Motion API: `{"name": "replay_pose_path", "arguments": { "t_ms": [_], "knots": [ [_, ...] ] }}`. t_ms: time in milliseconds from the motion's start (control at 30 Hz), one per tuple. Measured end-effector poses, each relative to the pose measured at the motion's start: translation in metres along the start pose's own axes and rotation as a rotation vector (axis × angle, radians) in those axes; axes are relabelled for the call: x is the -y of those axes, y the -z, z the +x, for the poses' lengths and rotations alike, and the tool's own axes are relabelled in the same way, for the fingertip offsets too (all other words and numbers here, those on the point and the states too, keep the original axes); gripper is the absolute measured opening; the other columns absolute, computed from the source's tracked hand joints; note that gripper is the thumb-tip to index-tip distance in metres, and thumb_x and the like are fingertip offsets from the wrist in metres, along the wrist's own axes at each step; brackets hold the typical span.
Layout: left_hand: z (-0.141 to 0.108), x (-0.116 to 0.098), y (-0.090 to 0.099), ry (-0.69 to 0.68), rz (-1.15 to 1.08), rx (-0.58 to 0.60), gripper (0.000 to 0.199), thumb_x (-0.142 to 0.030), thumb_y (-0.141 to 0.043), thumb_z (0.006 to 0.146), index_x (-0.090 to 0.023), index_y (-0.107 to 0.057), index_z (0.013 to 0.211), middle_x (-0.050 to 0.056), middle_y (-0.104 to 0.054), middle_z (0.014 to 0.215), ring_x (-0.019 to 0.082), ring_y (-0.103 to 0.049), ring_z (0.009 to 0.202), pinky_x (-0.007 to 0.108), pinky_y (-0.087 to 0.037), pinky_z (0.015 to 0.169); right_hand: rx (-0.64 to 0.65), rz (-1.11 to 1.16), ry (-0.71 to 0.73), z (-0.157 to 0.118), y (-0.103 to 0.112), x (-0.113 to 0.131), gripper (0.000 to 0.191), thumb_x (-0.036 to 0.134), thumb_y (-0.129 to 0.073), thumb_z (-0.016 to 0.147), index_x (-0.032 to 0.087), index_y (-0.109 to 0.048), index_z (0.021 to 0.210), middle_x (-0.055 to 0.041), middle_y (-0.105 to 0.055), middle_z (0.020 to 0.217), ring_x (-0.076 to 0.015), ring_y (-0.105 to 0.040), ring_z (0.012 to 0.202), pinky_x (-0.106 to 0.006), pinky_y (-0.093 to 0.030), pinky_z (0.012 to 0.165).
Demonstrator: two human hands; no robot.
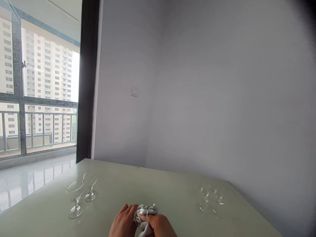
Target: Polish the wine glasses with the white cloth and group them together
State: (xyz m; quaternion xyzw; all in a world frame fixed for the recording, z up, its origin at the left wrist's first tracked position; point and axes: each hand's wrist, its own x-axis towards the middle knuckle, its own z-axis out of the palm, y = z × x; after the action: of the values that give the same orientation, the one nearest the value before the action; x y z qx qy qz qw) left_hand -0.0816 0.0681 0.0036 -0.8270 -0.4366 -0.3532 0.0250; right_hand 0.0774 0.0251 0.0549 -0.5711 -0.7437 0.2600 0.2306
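Observation:
My left hand [123, 220] is closed at the bottom middle of the head view, its fingers curled against a clear glass [140, 211] that is mostly hidden. Around and against that glass is a bunched grey-white cloth [145, 227]. From the other side my right hand [160, 224] grips the cloth, thumb pointing inward. The two hands are close together above the front of the table. Only a shiny patch and a thin curved edge of the glass show, so its full shape cannot be made out.
Two stemmed glasses, a nearer one [76, 209] and a farther one [91, 195], stand upright on the left of the pale green table [168, 187]. Several more clear glasses [206, 197] are at the right. Grey walls [197, 98] adjoin the table's back; a window lies left.

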Motion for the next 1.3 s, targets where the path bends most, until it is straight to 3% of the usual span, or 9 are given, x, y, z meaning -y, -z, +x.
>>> {"name": "replay_pose_path", "arguments": {
  "t_ms": [100,233,433,567,700,867,1067,1233,1300],
  "knots": [
    [0.003,0.005,0.003,-0.061,0.050,-0.133,0.044,-0.005,-0.051,0.070,-0.024,-0.048,0.110,0.000,-0.070,0.095,0.017,-0.063,0.085,0.028,-0.048,0.073,-0.085,0.248,0.031,0.000,-0.004,-0.001,0.051,0.010,-0.054,0.058,0.023,-0.066,0.106,-0.0048,-0.071,0.084,-0.0225,-0.064,0.079,-0.025,-0.045,0.066],
    [0.011,0.009,0.013,-0.339,0.148,-0.285,0.035,-0.006,-0.048,0.074,-0.022,-0.054,0.105,-0.001,-0.070,0.087,0.018,-0.063,0.083,0.033,-0.041,0.086,-0.119,0.803,-0.097,-0.001,-0.003,0.002,0.029,0.021,-0.063,0.064,0.016,-0.067,0.092,0.0030,-0.055,0.055,-0.0128,-0.052,0.057,-0.020,-0.036,0.048],
    [0.013,0.004,0.021,-0.342,0.092,-0.315,0.033,-0.012,-0.035,0.089,-0.024,-0.055,0.113,-0.005,-0.067,0.073,0.011,-0.060,0.067,0.037,-0.020,0.102,-0.087,1.396,-0.113,-0.002,-0.004,0.001,0.057,0.067,-0.060,0.064,0.013,-0.061,0.082,0.0030,-0.049,0.057,-0.0075,-0.044,0.045,-0.019,-0.035,0.042],
    [0.011,0.006,0.025,-0.326,0.159,-0.268,0.033,-0.016,-0.039,0.090,-0.028,-0.053,0.117,-0.005,-0.068,0.077,0.012,-0.060,0.071,0.037,-0.024,0.097,0.008,1.333,-0.073,-0.002,-0.003,-0.001,0.057,0.066,-0.061,0.064,0.012,-0.061,0.083,0.0048,-0.045,0.054,-0.0068,-0.041,0.041,-0.019,-0.033,0.040],
    [0.014,0.012,0.033,-0.383,0.198,-0.111,0.036,-0.018,-0.050,0.086,-0.026,-0.048,0.121,-0.005,-0.068,0.078,0.012,-0.062,0.069,0.034,-0.034,0.089,-0.018,1.115,-0.051,-0.003,-0.003,-0.001,0.046,0.044,-0.077,0.054,0.013,-0.063,0.084,0.0081,-0.040,0.053,-0.0049,-0.036,0.046,-0.019,-0.031,0.047],
    [0.019,0.012,0.035,-0.351,0.023,0.003,0.033,-0.028,-0.053,0.085,-0.025,-0.049,0.118,-0.006,-0.068,0.071,0.012,-0.062,0.060,0.030,-0.044,0.076,-0.011,0.697,-0.092,-0.019,0.019,0.011,0.027,0.014,-0.062,0.061,0.016,-0.067,0.087,0.0061,-0.046,0.059,-0.0074,-0.039,0.053,-0.021,-0.030,0.052],
    [0.019,-0.006,0.034,-0.147,-0.209,0.298,0.018,-0.030,-0.064,0.077,-0.030,-0.063,0.095,-0.010,-0.069,0.065,0.010,-0.062,0.060,0.018,-0.044,0.058,-0.003,0.494,-0.116,-0.037,0.043,0.006,0.017,0.022,-0.069,0.058,0.020,-0.065,0.075,0.0041,-0.054,0.063,-0.0105,-0.048,0.059,-0.020,-0.034,0.051],
    [0.015,-0.002,0.030,-0.354,0.127,-0.150,0.037,-0.025,-0.060,0.079,-0.025,-0.055,0.116,-0.001,-0.072,0.090,0.017,-0.064,0.083,0.029,-0.044,0.082,-0.084,0.866,-0.201,-0.014,0.019,-0.006,0.033,0.046,-0.063,0.068,0.015,-0.057,0.079,0.0049,-0.051,0.050,-0.0087,-0.048,0.037,-0.020,-0.035,0.038],
    [0.015,0.003,0.031,-0.430,0.192,-0.215,0.037,-0.021,-0.059,0.080,-0.023,-0.054,0.117,-0.001,-0.072,0.085,0.016,-0.063,0.078,0.031,-0.043,0.083,-0.083,1.044,-0.184,-0.006,0.010,-0.005,0.039,0.052,-0.061,0.069,0.014,-0.054,0.076,0.0049,-0.050,0.046,-0.0076,-0.045,0.033,-0.019,-0.030,0.034]
  ]
}}
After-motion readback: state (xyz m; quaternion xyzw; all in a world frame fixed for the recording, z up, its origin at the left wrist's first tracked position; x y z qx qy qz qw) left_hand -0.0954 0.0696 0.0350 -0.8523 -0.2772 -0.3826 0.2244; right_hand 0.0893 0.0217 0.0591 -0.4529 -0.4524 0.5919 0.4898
